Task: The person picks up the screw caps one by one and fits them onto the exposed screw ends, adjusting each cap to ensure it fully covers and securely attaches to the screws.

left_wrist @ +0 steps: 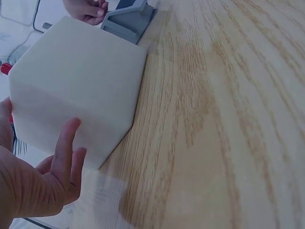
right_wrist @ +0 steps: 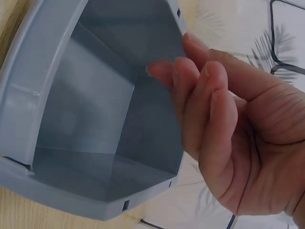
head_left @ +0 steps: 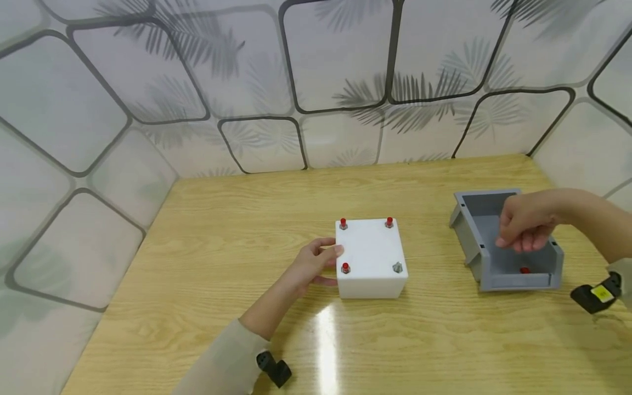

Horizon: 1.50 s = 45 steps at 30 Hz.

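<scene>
A white box (head_left: 371, 249) stands on the wooden table, with red caps (head_left: 389, 221) on metal studs at three top corners. A bare grey metal stud (head_left: 397, 267) is at its near right corner. My left hand (head_left: 318, 263) touches the box's left side, thumb at the top edge and fingers loosely extended along the side wall (left_wrist: 76, 95). My right hand (head_left: 530, 222) hovers over a grey bin (head_left: 471, 258), fingers loosely bent; nothing shows between them in the right wrist view (right_wrist: 228, 129). A small red piece (head_left: 525, 270) lies in the bin near its front lip.
The light wood table (head_left: 237, 219) extends left of and in front of the box. A patterned pale wall (head_left: 340, 137) closes off the back and sides. The bin's raised walls (right_wrist: 114, 210) surround the space below my right hand.
</scene>
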{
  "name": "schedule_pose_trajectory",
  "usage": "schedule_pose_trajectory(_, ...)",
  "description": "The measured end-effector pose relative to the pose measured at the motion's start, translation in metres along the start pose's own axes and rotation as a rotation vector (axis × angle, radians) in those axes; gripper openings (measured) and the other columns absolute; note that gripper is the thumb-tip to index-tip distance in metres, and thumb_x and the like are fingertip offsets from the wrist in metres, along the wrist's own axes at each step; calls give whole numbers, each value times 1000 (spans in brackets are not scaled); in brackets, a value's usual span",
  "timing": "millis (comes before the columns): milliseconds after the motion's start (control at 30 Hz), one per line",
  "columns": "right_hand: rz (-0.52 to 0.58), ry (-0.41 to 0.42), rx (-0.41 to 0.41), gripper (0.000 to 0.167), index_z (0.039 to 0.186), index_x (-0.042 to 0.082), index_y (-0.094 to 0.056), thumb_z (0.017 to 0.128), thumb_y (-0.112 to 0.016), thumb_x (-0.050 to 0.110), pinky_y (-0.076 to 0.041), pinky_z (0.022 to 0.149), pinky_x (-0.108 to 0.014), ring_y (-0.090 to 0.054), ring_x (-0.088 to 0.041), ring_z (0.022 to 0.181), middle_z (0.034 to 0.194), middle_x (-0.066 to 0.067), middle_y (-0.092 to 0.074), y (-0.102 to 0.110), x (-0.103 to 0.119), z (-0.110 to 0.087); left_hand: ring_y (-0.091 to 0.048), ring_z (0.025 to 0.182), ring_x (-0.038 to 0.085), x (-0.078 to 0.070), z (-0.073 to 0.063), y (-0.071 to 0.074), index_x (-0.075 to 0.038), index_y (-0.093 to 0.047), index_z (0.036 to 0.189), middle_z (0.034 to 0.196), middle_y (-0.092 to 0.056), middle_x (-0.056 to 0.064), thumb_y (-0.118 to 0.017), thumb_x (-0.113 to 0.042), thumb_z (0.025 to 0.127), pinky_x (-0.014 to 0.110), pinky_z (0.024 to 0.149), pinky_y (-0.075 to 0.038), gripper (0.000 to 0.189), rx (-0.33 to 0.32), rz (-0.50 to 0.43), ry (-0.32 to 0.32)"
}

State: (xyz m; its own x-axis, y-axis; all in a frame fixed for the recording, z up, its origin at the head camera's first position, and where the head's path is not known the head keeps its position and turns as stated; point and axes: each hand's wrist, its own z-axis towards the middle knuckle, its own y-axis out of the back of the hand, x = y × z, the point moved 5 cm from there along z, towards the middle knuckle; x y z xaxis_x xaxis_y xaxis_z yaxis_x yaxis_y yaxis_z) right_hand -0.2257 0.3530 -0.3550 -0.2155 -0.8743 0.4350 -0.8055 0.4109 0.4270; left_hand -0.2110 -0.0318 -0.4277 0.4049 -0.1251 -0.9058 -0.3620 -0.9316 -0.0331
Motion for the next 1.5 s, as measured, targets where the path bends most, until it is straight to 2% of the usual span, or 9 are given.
schedule_pose_trajectory(233, -108, -25, -20, 26, 61, 10, -63, 84, -68, 21, -44, 43, -14, -50, -2, 43, 51, 6, -56, -6, 3, 5, -60, 105, 29, 0, 0, 0, -7, -42, 138, 120, -52, 16, -62, -35, 91, 40, 71, -60, 58, -1, 6, 3)
schedule_pose_trajectory(367, -166, -39, -49, 25, 60, 8, -64, 81, -69, 20, -45, 43, -16, -51, -3, 44, 50, 5, -56, -11, 5, 7, -60, 105, 29, 0, 0, 0, -6, -42, 138, 120, -52, 17, -62, -34, 91, 40, 71, -60, 58, 9, 3, -3)
schedule_pose_trajectory(667, -242, -69, -51, 25, 58, 4, -64, 80, -68, 15, -48, 44, -18, -54, -6, 46, 50, 3, -58, -18, 1, 19, -59, 105, 29, -1, 0, 1, -7, -42, 138, 119, -51, 16, -61, -34, 91, 40, 72, -60, 58, -2, 5, -6)
schedule_pose_trajectory(833, -325, -106, -72, 27, 71, -4, -52, 82, -68, 14, -53, 47, -23, -60, -11, 50, 56, -4, -63, -21, -6, 29, -59, 104, 29, -2, 0, 0, -7, -42, 138, 120, -51, 16, -61, -35, 91, 40, 72, -60, 57, -12, 11, -3)
schedule_pose_trajectory(967, -329, -167, -75, 42, 90, -11, -36, 82, -71, 12, -55, 51, -26, -64, -16, 54, 63, -12, -65, -23, -14, 36, -59, 104, 30, -2, -1, 0, -6, -42, 138, 119, -51, 17, -61, -34, 91, 39, 71, -60, 58, -5, 7, -5)
schedule_pose_trajectory(1100, -313, -239, -64, 53, 98, -19, -30, 82, -70, 11, -57, 56, -27, -65, -19, 59, 66, -14, -66, -25, -23, 42, -59, 104, 30, -1, -1, 0, -6, -41, 138, 118, -51, 17, -61, -34, 91, 39, 71, -60, 59, 3, 4, -8)
schedule_pose_trajectory(1267, -334, -347, -26, 29, 84, -16, -44, 85, -64, 5, -56, 60, -23, -62, -16, 61, 67, -12, -64, -27, -30, 48, -59, 103, 29, 1, 0, 0, -6, -42, 138, 118, -51, 17, -61, -34, 91, 38, 70, -60, 58, 1, 5, -3)
schedule_pose_trajectory(1333, -354, -414, 13, 19, 74, -9, -52, 87, -58, 3, -54, 62, -20, -60, -13, 61, 67, -9, -63, -28, -31, 49, -59, 103, 29, 1, 0, 1, -6, -42, 138, 119, -51, 17, -61, -34, 91, 38, 70, -60, 58, 0, 7, -3)
schedule_pose_trajectory(1500, -419, -546, 109, 22, 67, 0, -62, 87, -52, 0, -51, 68, -17, -58, -9, 64, 68, -5, -61, -28, -37, 52, -59, 105, 29, 1, 0, 1, -6, -41, 138, 122, -51, 17, -62, -34, 91, 39, 72, -60, 58, 3, 5, -2)
